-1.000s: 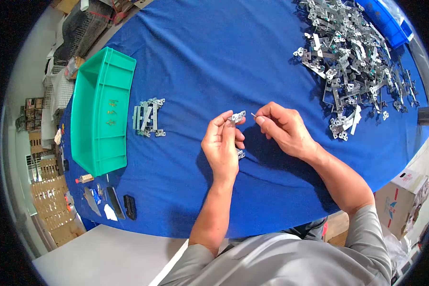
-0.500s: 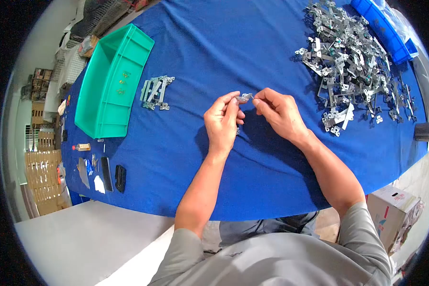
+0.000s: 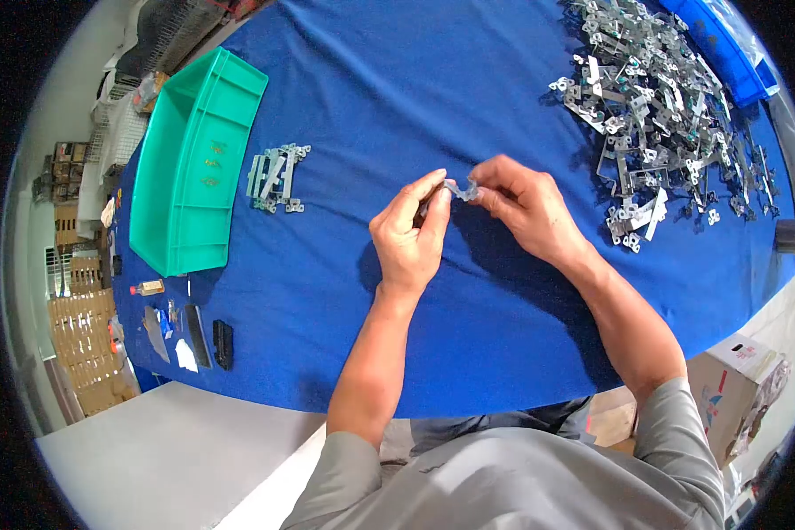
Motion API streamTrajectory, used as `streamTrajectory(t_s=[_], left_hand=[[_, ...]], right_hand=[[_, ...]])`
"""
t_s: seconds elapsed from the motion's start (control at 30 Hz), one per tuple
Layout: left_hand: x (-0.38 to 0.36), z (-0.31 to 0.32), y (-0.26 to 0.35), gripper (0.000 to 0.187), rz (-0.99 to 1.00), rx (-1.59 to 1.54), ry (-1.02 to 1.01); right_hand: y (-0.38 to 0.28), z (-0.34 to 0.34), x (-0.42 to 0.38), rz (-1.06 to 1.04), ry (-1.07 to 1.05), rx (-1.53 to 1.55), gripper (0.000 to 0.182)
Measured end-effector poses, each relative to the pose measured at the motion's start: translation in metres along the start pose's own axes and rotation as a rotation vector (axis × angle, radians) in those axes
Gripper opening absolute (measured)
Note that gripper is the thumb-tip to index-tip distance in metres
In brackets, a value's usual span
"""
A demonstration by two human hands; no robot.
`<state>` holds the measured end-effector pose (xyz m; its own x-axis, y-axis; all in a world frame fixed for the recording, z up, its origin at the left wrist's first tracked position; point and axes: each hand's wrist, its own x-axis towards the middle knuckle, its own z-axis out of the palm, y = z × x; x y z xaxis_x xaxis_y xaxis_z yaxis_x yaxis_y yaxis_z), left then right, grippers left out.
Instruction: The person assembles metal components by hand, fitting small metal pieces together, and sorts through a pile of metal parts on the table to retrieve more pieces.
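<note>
Over the middle of the blue cloth, my left hand (image 3: 408,237) pinches a small silvery metal bracket (image 3: 462,190) between thumb and fingers. My right hand (image 3: 528,205) has its thumb and forefinger closed at the bracket's other end. The bracket spans the short gap between both sets of fingertips, and part of it is hidden behind the left fingers. To the left lies a small group of similar metal brackets (image 3: 278,177). A large heap of such brackets (image 3: 654,115) spreads over the right side of the table.
A green plastic bin (image 3: 205,208) stands at the left. Below it lie a small bottle (image 3: 148,288), a black case (image 3: 223,344) and a dark flat bar (image 3: 198,336). A blue crate (image 3: 724,53) sits at the far right, with a cardboard box (image 3: 735,389) beyond the table's edge.
The bracket between my fingertips has turned and shows more of its bent shape. My right fingers have shifted slightly around its end. The whole view has tilted a little.
</note>
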<state>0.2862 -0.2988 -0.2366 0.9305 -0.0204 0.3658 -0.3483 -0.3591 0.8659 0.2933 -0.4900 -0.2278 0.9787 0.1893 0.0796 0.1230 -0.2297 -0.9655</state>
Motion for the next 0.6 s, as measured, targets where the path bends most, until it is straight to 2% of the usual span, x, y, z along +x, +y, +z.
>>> streamTrajectory(t_s=[0.07,0.13,0.37,0.43,0.53,0.6], left_hand=[[-0.001,0.001,-0.001,0.018,-0.054,-0.043,-0.012],[0.000,0.000,0.002,0.016,-0.007,-0.007,-0.014],[0.005,-0.004,0.006,0.016,0.192,0.086,-0.034],[0.004,-0.003,0.004,0.016,0.198,0.070,-0.034],[0.005,-0.002,0.005,0.017,0.219,0.083,-0.057],[0.004,-0.002,0.007,0.016,0.238,0.096,-0.088]], right_hand=[[-0.002,-0.001,0.002,0.050,-0.018,0.030,0.018],[-0.004,-0.003,0.000,0.075,-0.063,0.027,0.022],[-0.005,-0.015,0.005,0.189,-0.209,0.350,0.022],[-0.006,-0.018,0.005,0.217,-0.220,0.436,0.021],[-0.001,-0.018,0.006,0.214,-0.225,0.396,0.020],[-0.001,-0.017,0.006,0.181,-0.149,0.403,0.019]])
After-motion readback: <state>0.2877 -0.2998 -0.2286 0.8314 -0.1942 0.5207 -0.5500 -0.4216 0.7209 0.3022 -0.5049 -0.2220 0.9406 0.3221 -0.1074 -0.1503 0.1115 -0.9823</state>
